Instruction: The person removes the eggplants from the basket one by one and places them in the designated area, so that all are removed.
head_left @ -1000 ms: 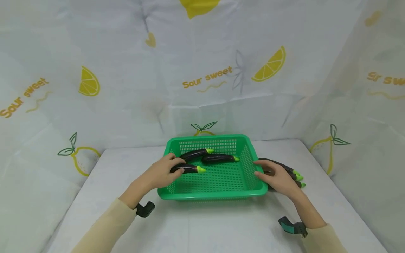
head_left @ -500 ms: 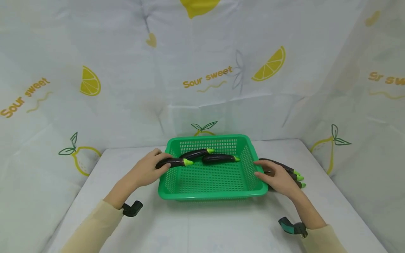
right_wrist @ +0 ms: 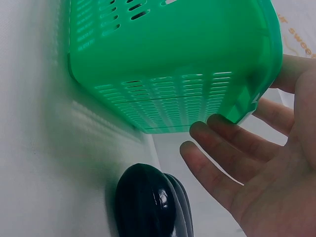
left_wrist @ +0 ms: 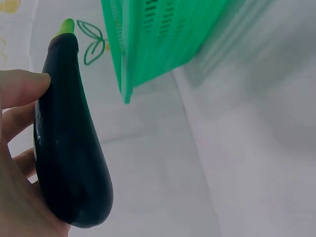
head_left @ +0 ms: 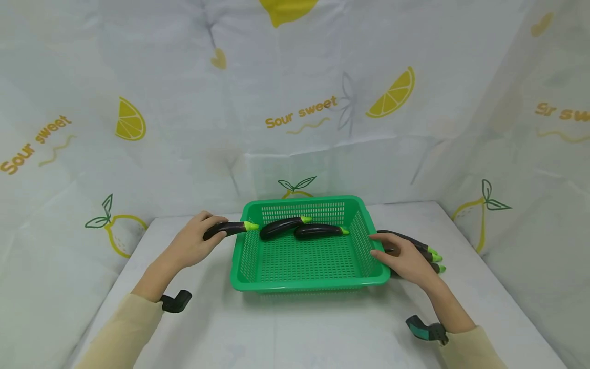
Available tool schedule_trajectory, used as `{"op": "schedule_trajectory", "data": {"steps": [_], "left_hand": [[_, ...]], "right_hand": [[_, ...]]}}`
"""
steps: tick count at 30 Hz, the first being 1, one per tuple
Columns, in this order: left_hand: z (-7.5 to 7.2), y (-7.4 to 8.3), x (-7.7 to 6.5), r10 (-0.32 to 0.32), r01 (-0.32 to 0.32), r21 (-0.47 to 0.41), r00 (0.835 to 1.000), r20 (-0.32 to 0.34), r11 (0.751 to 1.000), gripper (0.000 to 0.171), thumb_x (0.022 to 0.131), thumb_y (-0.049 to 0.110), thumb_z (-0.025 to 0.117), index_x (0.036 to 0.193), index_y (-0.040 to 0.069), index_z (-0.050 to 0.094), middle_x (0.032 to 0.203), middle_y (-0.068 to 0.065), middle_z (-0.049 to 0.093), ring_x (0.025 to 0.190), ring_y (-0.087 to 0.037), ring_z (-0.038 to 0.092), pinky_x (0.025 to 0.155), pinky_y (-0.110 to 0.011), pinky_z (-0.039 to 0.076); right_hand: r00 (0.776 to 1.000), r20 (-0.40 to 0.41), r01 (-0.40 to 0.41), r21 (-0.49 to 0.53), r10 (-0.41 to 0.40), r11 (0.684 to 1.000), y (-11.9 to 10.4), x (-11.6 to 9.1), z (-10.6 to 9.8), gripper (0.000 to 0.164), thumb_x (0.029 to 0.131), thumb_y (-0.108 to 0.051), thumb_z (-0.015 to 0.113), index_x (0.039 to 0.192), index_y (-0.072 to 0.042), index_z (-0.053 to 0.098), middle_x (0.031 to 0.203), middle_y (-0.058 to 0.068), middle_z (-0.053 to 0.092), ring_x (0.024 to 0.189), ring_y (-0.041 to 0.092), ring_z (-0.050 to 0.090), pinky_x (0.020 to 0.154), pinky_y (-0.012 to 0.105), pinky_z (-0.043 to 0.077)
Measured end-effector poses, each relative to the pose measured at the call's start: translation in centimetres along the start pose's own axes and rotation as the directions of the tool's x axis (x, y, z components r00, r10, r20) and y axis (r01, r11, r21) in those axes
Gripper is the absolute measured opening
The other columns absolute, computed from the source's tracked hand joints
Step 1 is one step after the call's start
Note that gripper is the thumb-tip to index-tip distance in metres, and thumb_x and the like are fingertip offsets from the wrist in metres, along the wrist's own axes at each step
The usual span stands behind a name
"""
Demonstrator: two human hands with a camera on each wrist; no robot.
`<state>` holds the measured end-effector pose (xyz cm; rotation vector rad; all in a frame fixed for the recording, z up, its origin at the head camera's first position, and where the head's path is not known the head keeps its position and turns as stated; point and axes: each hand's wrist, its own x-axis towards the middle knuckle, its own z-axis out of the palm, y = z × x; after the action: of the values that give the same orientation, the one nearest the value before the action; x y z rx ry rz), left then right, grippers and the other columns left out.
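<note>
My left hand grips a dark eggplant with a bright green stem end, held up left of the green basket. In the left wrist view the thumb lies along one side of the eggplant, with other fingers partly hidden behind it. Inside the basket lie two eggplants, a tilted one and a flatter one to its right. At the basket's right rim, my right hand holds on, with thumb and index finger over the edge and the other fingers along the outer wall.
Several more eggplants lie on the white tabletop right of the basket, partly hidden by the right hand; one eggplant's rounded end shows in the right wrist view. A white cloth wall with lemon prints rises behind.
My left hand has carried its eggplant from over the basket leftward, past the left rim. The right hand, basket and other eggplants have stayed in place.
</note>
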<state>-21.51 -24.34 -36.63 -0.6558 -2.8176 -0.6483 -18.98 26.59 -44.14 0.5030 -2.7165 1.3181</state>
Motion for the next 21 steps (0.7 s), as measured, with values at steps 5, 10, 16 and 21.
{"op": "schedule_trajectory", "data": {"steps": [5,10,16,21], "left_hand": [[0.3,-1.2,-0.1,-0.019,0.019,0.013,1.000,-0.015,1.000,0.029,0.100,0.019,0.065,0.126,0.006,0.066,0.109,-0.013,0.059,0.087,-0.025,0.053,0.074,-0.040,0.044],[0.5,-2.5,-0.3,-0.043,0.044,0.025,0.998,-0.038,0.999,0.030,0.100,0.019,0.064,0.126,0.004,0.066,0.111,-0.017,0.060,0.090,-0.029,0.055,0.075,-0.044,0.046],[0.6,-4.2,-0.6,-0.099,0.099,0.020,0.995,-0.027,0.995,0.033,0.102,0.020,0.062,0.130,0.004,0.064,0.116,-0.019,0.059,0.093,-0.031,0.054,0.077,-0.045,0.044],[1.0,-5.4,-0.8,-0.136,0.136,-0.001,0.991,-0.020,0.991,0.035,0.102,0.022,0.060,0.132,0.003,0.063,0.119,-0.021,0.058,0.097,-0.033,0.054,0.079,-0.047,0.044]], "right_hand": [[1.000,0.000,-0.008,0.001,0.008,1.000,-0.1,-0.1,-0.1,0.046,0.100,-0.027,0.068,0.138,-0.003,0.059,0.134,0.020,0.061,0.119,0.042,0.061,0.095,0.058,0.050],[1.000,-0.002,-0.004,0.004,0.004,1.000,-0.2,0.0,0.0,0.046,0.100,-0.026,0.068,0.138,-0.002,0.059,0.134,0.021,0.061,0.118,0.042,0.061,0.096,0.059,0.050],[1.000,-0.002,-0.002,0.001,0.002,1.000,-0.1,0.1,0.1,0.046,0.100,-0.026,0.068,0.138,-0.003,0.059,0.135,0.020,0.061,0.119,0.042,0.061,0.096,0.057,0.050],[1.000,0.002,-0.005,0.006,0.005,1.000,-0.1,0.0,0.1,0.046,0.100,-0.027,0.067,0.139,-0.003,0.059,0.136,0.021,0.060,0.119,0.043,0.061,0.095,0.058,0.051]]}}
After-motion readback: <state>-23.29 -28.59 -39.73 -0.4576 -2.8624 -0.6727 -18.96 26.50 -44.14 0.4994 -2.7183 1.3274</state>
